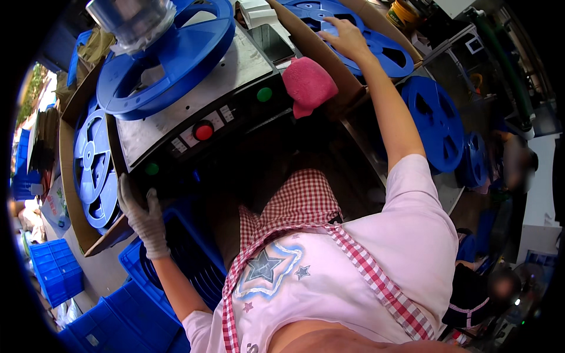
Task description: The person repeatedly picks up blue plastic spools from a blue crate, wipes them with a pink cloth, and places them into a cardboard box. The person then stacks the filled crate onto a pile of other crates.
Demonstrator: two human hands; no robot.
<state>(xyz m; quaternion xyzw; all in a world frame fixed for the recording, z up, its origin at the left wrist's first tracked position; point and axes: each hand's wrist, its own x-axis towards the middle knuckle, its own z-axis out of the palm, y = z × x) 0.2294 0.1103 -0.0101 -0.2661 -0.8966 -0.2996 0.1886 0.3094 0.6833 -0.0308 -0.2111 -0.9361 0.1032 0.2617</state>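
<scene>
My left hand (142, 222), in a white glove, is beside the front left corner of the machine (194, 88), just below a green button (152, 169). Its fingers point up and its thumb stands apart, with nothing visible in it. My bare right hand (347, 40) reaches over a cardboard box (326, 56) at the far right. The fingers are spread above the blue plastic reels (382, 52) in that box; whether they touch one cannot be made out. On the machine lies a large blue reel (170, 76) under a shiny metal cylinder (130, 22).
A red button (203, 131) and a pink cloth (309, 85) are on the machine's front. Another carton (88, 241) of blue reels stands left. Blue crates (56, 270) fill the lower left. More blue reels (432, 123) stand at the right, with people beyond.
</scene>
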